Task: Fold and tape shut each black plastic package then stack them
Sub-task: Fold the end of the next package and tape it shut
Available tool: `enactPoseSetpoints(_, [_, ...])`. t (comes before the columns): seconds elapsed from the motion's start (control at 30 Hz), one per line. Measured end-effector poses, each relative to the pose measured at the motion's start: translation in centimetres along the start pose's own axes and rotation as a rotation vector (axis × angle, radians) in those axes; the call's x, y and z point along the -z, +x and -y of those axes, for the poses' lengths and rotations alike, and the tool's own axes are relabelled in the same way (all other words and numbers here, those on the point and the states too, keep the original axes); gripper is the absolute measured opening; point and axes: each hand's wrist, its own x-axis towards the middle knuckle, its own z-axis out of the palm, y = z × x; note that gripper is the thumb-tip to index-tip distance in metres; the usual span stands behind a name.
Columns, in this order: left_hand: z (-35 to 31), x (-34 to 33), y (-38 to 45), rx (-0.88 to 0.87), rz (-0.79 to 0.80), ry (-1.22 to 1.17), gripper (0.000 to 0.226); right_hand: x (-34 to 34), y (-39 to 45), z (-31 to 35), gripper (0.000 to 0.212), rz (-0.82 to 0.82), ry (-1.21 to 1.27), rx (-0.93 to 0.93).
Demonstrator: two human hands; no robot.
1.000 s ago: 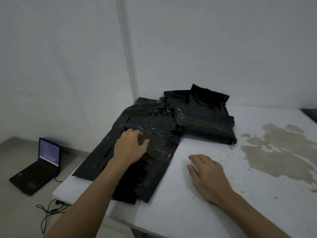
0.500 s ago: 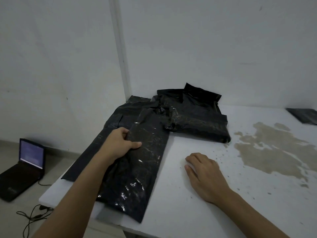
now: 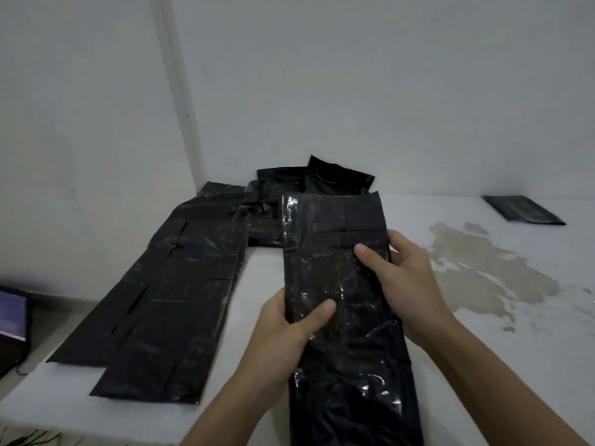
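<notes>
I hold a long black plastic package [image 3: 341, 365] up in front of me over the white table [image 3: 483, 349]. My left hand [image 3: 289, 329] grips its left edge, thumb on the glossy front. My right hand [image 3: 399, 278] grips the right edge a little higher, thumb across the front. Clear tape shines along the package's upper left edge. Several more long black packages [image 3: 167, 304] lie flat on the table's left side, running toward the far corner. A heap of black packages [image 3: 322, 181] sits at the back against the wall.
One flat black package [image 3: 521, 214] lies alone at the far right of the table. A large grey-brown stain [image 3: 483, 272] marks the tabletop to the right. An open laptop [image 3: 13, 320] sits on the floor at the left, below the table edge.
My left hand lifted one package off the left pile and brought it to the middle. My right hand left the tabletop and took hold of the package's right edge.
</notes>
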Motion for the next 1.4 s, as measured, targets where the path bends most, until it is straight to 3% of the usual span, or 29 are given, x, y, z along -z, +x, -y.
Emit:
enactPoseSetpoints(0.13, [0.0, -2.2, 1.3, 0.012, 0.105, 0.041, 0.043, 3.3, -0.9, 0.3, 0.016, -0.040, -0.018, -0.011])
enactPoseSetpoints(0.23, [-0.7, -3.6, 2.8, -0.066, 0.011, -0.040, 0.044, 5.2, -1.7, 0.0, 0.019, -0.045, -0.030, -0.015])
enactPoseSetpoints(0.47, [-1.5, -6.2, 4.7, -0.201, -0.071, -0.104, 0.021, 7.4, -2.5, 0.1, 0.022, 0.003, -0.061, 0.014])
enactPoseSetpoints(0.57, [-1.5, -6.7, 4.9, -0.228, -0.074, -0.110, 0.019, 7.5, -1.7, 0.9, 0.024, -0.076, -0.059, 0.058])
enactPoseSetpoints(0.8, [-1.5, -7.4, 5.5, -0.217, -0.089, -0.132, 0.016, 7.1, 0.2, 1.6, 0.009, -0.230, 0.029, 0.083])
enactPoseSetpoints(1.4, [-1.7, -8.2, 6.0, -0.191, -0.107, -0.142, 0.020, 7.3, 0.8, 1.5, 0.006, -0.290, 0.111, 0.023])
